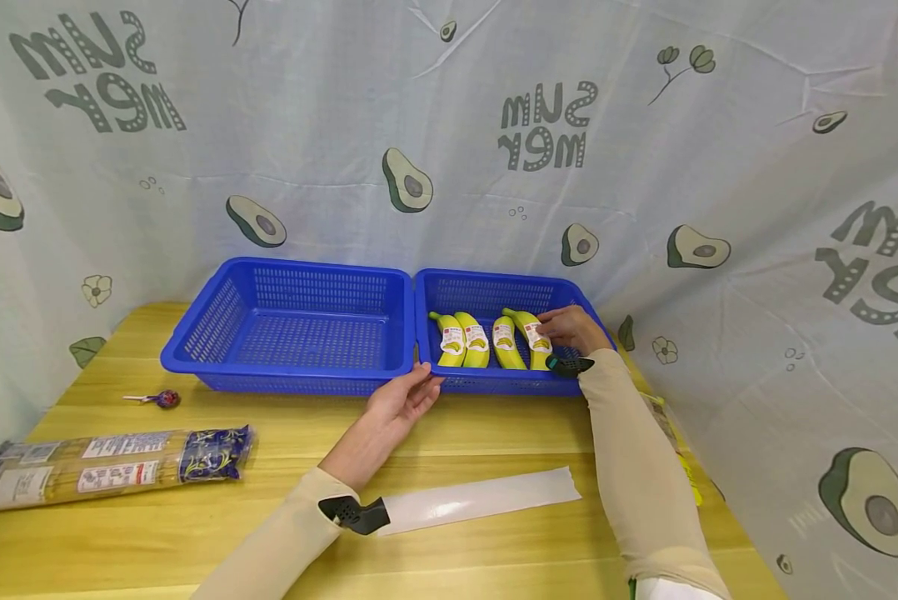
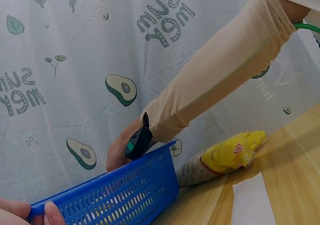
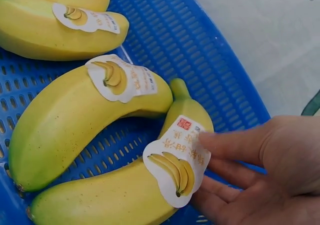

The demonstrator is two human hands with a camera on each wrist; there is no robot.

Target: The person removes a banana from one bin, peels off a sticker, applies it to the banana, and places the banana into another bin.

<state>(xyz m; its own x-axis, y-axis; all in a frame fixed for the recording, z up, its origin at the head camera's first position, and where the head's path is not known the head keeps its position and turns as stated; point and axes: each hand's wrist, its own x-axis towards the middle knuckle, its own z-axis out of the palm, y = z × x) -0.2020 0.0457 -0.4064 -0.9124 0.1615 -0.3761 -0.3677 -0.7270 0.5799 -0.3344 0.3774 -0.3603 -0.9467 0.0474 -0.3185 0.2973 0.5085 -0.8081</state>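
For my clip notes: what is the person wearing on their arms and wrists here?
Both arms wear snug beige sleeves down to the wrists; the left hand and right hand are bare. A small black device sits at each wrist, the right one with a teal-green patch. A white cuff shows at the right upper arm.

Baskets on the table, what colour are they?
Bright blue baskets, clearest in the head view.

Avocado-print cloth backdrop point(image 1: 449, 125) w/ "SUMMER" text, light wood table point(image 1: 494, 433), even light
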